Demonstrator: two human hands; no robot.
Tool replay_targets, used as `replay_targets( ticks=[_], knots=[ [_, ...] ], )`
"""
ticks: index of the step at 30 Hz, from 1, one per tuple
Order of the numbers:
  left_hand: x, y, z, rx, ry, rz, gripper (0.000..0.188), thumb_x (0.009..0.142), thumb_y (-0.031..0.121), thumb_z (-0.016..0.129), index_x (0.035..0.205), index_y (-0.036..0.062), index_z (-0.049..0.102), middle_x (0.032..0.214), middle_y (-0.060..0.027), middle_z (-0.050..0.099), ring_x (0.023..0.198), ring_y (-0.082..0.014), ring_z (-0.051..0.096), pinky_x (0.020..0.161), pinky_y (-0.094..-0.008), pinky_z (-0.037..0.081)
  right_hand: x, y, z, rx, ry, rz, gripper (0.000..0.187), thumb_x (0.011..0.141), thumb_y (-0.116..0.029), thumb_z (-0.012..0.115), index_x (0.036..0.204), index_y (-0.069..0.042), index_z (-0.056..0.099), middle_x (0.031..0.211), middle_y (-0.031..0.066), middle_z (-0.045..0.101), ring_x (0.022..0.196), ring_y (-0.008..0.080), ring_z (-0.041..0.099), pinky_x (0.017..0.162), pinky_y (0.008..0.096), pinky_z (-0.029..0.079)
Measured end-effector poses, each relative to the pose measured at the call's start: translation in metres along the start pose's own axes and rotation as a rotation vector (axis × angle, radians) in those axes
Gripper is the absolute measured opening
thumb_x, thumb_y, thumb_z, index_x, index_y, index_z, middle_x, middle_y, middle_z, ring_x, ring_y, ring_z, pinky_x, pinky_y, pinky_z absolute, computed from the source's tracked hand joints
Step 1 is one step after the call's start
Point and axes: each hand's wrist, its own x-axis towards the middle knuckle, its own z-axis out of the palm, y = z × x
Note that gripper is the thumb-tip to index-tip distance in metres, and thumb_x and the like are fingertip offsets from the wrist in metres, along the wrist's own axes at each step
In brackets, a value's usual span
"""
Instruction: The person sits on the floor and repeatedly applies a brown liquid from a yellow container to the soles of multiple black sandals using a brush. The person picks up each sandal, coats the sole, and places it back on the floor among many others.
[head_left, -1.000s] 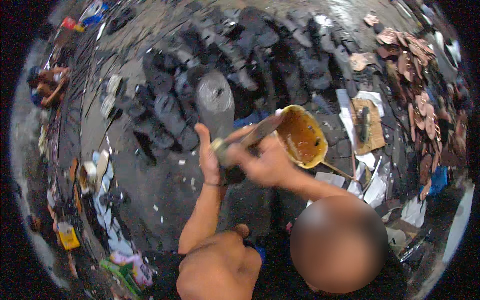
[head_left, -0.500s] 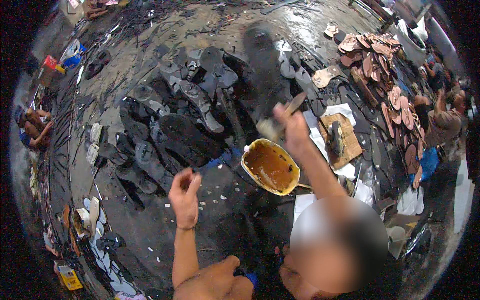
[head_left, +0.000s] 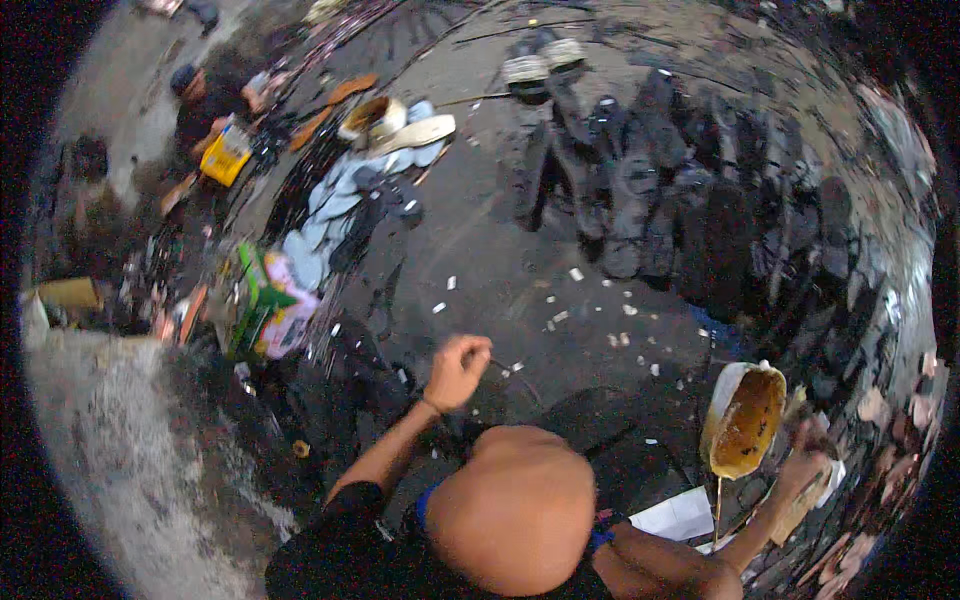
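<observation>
Over the dark floor, my left hand [head_left: 458, 372] is raised above small white scraps, its fingers curled in with nothing visible in them. My right hand [head_left: 803, 465] is at the lower right, just beyond a cut-open container [head_left: 748, 420] of amber-brown glue. A brush [head_left: 795, 405] is in its grip; its pale bristles show beside the container's rim, though motion smears the hand and handle. Several dark shoe soles [head_left: 640, 205] lie in a crowded group at the upper right.
Light blue sole pieces [head_left: 325, 205] lie in a row at the left, with a white pot [head_left: 372, 118] at their far end. A green and pink bag [head_left: 275, 305] and a yellow box [head_left: 226, 155] are nearby. Another person [head_left: 205, 110] sits at the far left. White paper [head_left: 672, 515] lies near my knee [head_left: 510, 510].
My view has swung left, so the glue container and soles now appear farther right. The left hand's fingers are curled more tightly. My right hand has come nearer, beside the container, still with the brush.
</observation>
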Motion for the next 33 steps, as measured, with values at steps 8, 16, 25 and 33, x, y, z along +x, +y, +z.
replay_targets(
  ticks=[8, 16, 25, 33],
  knots=[
    [0.097, -0.114, -0.137, 0.802, 0.152, -0.702, 0.06, 0.076, 0.028, 0.075, 0.125, -0.0003, 0.056, 0.127, -0.0208, 0.062, 0.123, -0.037, 0.056, 0.105, -0.0452, 0.043, -0.033, -0.016, 0.01, -0.44, 0.015, -0.301, 0.032, 0.095, -0.027, 0.068, 0.098, 0.004, 0.068, 0.094, 0.0229, 0.069, 0.086, 0.0317, 0.066, 0.074, 0.0398, 0.05],
    [0.034, 0.053, -0.016, 0.117, -0.106, 0.272, 0.045, 0.082, 0.002, 0.063, 0.126, 0.0013, 0.057, 0.119, -0.0175, 0.064, 0.11, -0.0368, 0.06, 0.094, -0.0446, 0.048, -0.09, -0.047, -0.024, -0.628, -0.421, 0.056, 0.039, 0.092, -0.029, 0.069, 0.112, 0.003, 0.062, 0.104, 0.0253, 0.068, 0.098, 0.0429, 0.064, 0.083, 0.0483, 0.049],
    [0.028, 0.073, 0.124, 0.194, -0.677, 0.452, 0.08, 0.086, 0.048, 0.071, 0.145, 0.0004, 0.044, 0.156, -0.0283, 0.03, 0.149, -0.0411, 0.021, 0.12, -0.0501, 0.021, -0.101, -0.078, -0.028, -0.01, -0.702, 0.329, 0.035, 0.093, -0.03, 0.07, 0.111, 0.0, 0.069, 0.097, 0.013, 0.074, 0.089, 0.0223, 0.071, 0.078, 0.0405, 0.055],
    [0.096, 0.118, 0.185, -0.964, -0.729, -0.331, 0.055, 0.104, 0.038, 0.047, 0.143, -0.0018, 0.049, 0.144, -0.017, 0.054, 0.132, -0.0295, 0.051, 0.11, -0.0419, 0.039, -0.034, -0.182, 0.047, 0.623, -0.23, -0.038, 0.036, 0.091, -0.026, 0.075, 0.116, -0.002, 0.068, 0.109, 0.0116, 0.071, 0.103, 0.0224, 0.067, 0.092, 0.0364, 0.051]
  ],
)
